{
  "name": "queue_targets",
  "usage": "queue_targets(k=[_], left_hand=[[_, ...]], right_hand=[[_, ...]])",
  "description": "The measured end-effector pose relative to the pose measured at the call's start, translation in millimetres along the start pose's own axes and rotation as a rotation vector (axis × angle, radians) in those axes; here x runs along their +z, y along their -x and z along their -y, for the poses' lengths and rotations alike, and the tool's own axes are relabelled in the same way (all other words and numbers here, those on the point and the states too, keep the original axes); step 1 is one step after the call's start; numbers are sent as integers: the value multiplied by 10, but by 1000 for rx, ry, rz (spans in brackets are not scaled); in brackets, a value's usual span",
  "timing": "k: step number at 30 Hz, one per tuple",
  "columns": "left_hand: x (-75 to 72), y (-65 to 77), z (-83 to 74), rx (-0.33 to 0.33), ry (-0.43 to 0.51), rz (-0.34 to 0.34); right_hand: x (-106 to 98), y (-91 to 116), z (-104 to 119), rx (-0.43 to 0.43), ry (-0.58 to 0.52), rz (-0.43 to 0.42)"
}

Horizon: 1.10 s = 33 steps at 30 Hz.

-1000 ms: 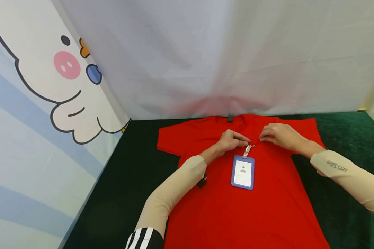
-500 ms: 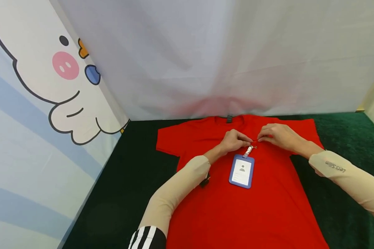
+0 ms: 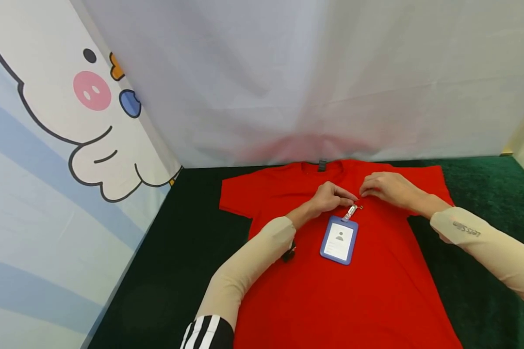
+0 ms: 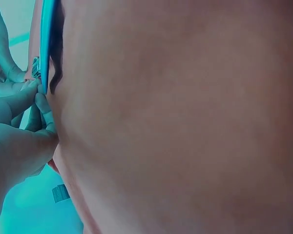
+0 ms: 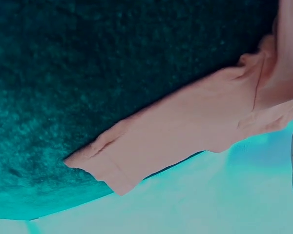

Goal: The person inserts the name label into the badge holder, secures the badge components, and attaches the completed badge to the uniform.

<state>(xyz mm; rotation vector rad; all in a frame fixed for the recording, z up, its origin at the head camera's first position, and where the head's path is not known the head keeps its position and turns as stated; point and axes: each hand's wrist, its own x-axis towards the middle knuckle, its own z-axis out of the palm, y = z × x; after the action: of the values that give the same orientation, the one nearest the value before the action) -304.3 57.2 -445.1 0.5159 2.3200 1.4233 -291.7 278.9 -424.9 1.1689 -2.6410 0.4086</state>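
Observation:
A red T-shirt point(image 3: 358, 300) lies spread out, its collar toward the far side. On its chest rests a blue-framed ID badge point(image 3: 338, 241) with a white card, slightly tilted. A short strap with a metal clip point(image 3: 352, 209) runs from its top. My left hand point(image 3: 326, 198) pinches at the top of this clip, against the shirt; the left wrist view shows its fingertips point(image 4: 43, 102) close by the clip. Just to the right, my right hand point(image 3: 386, 186) pinches a bit of the shirt's chest fabric. Part of the clip is hidden by the left fingers.
Dark green cloth point(image 3: 170, 271) covers the table around the shirt. A white curtain point(image 3: 288, 82) hangs behind it, and a cartoon-printed panel point(image 3: 39, 203) stands at the left. A small dark object point(image 3: 289, 253) shows beside my left forearm.
My left hand has moved slightly right, and the clip's top has shifted with it. The badge has tilted, its lower end swinging left. My right hand has moved a little left.

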Motion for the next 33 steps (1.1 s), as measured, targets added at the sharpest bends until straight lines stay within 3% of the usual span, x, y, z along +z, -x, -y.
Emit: queue_targets(k=[11, 23, 33], left_hand=[[36, -55, -15, 15, 2, 9], [7, -29, 0, 26, 66, 13], [41, -40, 26, 25, 156, 7]], right_hand=[[-6, -98, -41, -78, 42, -22], [-87, -100, -3, 29, 21, 72], [-18, -123, -34, -17, 31, 27]])
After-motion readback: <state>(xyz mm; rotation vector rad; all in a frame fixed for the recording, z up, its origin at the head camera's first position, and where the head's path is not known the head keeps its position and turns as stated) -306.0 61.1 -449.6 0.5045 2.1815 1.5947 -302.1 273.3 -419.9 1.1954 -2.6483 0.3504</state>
